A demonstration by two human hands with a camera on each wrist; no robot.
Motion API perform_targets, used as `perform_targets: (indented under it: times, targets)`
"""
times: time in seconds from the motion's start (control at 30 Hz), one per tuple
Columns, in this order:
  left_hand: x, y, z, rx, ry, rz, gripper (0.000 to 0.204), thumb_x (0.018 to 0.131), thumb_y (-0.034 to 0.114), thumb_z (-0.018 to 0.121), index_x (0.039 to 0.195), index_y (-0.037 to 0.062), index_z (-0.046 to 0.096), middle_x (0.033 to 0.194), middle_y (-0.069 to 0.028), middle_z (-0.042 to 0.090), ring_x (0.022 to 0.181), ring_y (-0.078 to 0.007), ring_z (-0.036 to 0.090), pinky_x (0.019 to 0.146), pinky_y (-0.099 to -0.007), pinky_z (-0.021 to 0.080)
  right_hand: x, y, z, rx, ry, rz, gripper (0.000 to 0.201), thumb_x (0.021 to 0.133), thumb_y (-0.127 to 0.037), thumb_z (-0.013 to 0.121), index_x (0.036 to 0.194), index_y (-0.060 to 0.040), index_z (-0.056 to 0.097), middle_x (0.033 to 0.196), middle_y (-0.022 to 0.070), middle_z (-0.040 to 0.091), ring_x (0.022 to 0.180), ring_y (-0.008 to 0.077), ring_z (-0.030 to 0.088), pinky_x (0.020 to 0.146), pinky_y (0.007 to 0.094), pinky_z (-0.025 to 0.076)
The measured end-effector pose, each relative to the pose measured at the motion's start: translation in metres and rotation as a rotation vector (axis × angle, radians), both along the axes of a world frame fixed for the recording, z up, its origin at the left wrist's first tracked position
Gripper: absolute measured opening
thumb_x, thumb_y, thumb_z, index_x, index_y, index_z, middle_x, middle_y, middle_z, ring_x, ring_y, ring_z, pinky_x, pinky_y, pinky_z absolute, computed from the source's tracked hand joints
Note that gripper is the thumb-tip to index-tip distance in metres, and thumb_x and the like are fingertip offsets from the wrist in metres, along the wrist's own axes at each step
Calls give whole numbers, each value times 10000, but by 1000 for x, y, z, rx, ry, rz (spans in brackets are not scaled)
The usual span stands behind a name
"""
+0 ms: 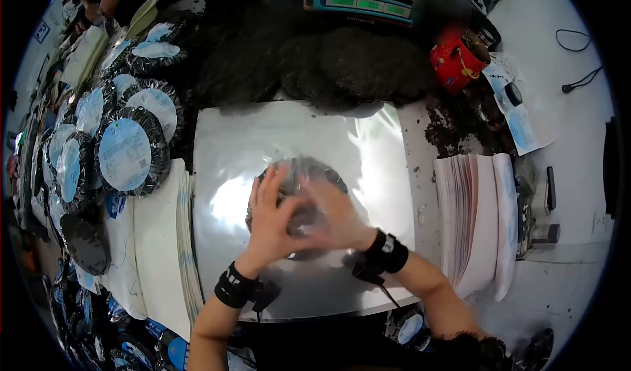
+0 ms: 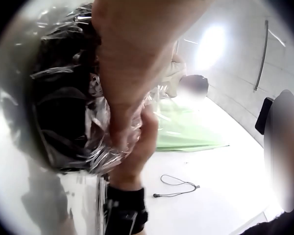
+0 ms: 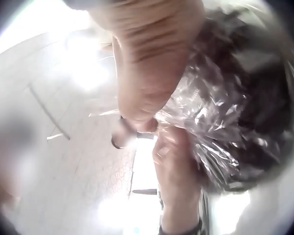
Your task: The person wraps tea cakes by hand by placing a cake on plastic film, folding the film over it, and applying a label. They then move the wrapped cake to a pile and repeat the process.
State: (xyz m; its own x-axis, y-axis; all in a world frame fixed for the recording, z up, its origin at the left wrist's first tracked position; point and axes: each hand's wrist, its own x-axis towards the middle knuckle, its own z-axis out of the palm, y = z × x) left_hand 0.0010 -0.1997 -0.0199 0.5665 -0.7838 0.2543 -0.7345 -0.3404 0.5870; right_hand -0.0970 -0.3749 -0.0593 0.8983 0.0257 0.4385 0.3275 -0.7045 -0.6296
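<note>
The fingers [image 1: 266,188] of the left hand [image 1: 269,230] are spread over a dark round cake [image 1: 321,165] in clear crinkled plastic film. The right hand [image 1: 342,216] is at the film too, but motion blurs its fingers, and I cannot tell whether they pinch it.

The pale desk [image 1: 420,174] shows only in strips. On it lies a broad silvery reflective sheet [image 1: 302,124]; the cake sits near its middle, partly hidden under both hands. Behind the sheet, dark round slabs [image 1: 355,62] run together, their edges hard to separate. At the left are piled black film-wrapped discs [image 1: 125,154] with pale-blue round labels, the print too small to read. Stacks of cream paper [image 1: 158,239] and pink-edged paper [image 1: 470,207] flank the sheet. A teal digital scale [image 1: 361,8] is cut off by the top edge. A red patterned tin [image 1: 453,62] stands at the right rear, its contents unclear. Black wristbands [image 1: 388,251] circle both wrists.
</note>
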Motion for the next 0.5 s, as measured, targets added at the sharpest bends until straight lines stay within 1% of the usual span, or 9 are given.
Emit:
perform_targets:
  times: [0.07, 0.13, 0.17, 0.27, 0.3, 0.33, 0.4, 0.43, 0.5]
  targets:
    - [6, 2, -9, -200, 77, -9, 729, 610, 306, 943, 1226, 87, 621, 1094, -47, 671, 1062, -294, 624, 1001, -443, 448, -15, 1, 8, 232, 432, 70, 918, 833, -397, 709, 1576, -17, 326, 1342, 222, 516, 1200, 412, 524, 1065, 472, 426]
    - [-1, 7, -26, -166, 242, -47, 729, 619, 307, 946, 1232, 84, 620, 936, -26, 656, 975, -268, 627, 972, -426, 464, -6, 4, 22, 370, 199, -129, 862, 820, -340, 707, 1549, -15, 381, 1245, 201, 579, 1134, 400, 571, 1050, 472, 438]
    - [-2, 8, -33, -103, 166, -43, 790, 639, 238, 925, 1327, 58, 581, 844, -17, 644, 910, -264, 629, 960, -430, 474, -1, 10, 27, 440, 80, -231, 836, 813, -312, 705, 1535, -14, 409, 1196, 190, 611, 1101, 393, 594, 1043, 472, 443]
    - [-10, 7, -29, -166, 425, 176, 847, 674, 204, 882, 1416, 18, 519, 898, -39, 644, 913, -274, 616, 947, -436, 479, 8, 32, 6, 180, -39, -175, 737, 780, -240, 711, 1447, -4, 502, 1047, 163, 649, 1003, 396, 623, 979, 481, 471]
    - [-7, 5, -20, -330, 75, 185, 863, 698, 179, 841, 1453, -23, 475, 1045, -91, 653, 1026, -300, 612, 975, -443, 482, 3, 36, 8, 166, -17, -194, 646, 788, -209, 696, 1377, 3, 537, 1074, 172, 669, 1052, 414, 623, 970, 476, 482]
    - [-15, -1, -6, -287, -86, 290, 828, 708, 157, 809, 1439, -32, 469, 1199, -140, 629, 1156, -344, 583, 1052, -459, 450, 5, 36, 15, 203, 96, -225, 629, 792, -206, 693, 1365, 5, 542, 1116, 181, 667, 1088, 413, 618, 985, 471, 481]
    - [-13, 4, -21, -70, -231, -26, 683, 771, 127, 731, 1397, -23, 504, 1236, -177, 615, 1247, -390, 536, 1163, -466, 360, 2, 41, 24, 317, 360, -294, 596, 799, -200, 688, 1340, 8, 552, 1201, 201, 662, 1160, 411, 607, 1015, 462, 481]
    - [-11, 5, -22, -37, -115, -59, 567, 789, 142, 699, 1317, -16, 561, 1276, -176, 608, 1243, -415, 533, 1149, -476, 372, 0, 51, 27, 456, 254, -407, 461, 813, -198, 686, 1216, 14, 615, 1182, 209, 660, 1149, 408, 612, 1000, 467, 485]
    - [-7, 4, -24, 92, -27, -57, 564, 787, 143, 704, 1311, -10, 564, 1310, -182, 597, 1245, -415, 533, 1145, -480, 373, -34, 93, 46, 7, 59, -499, 378, 825, -199, 684, 1129, 20, 635, 1161, 218, 650, 1126, 412, 609, 972, 483, 484]
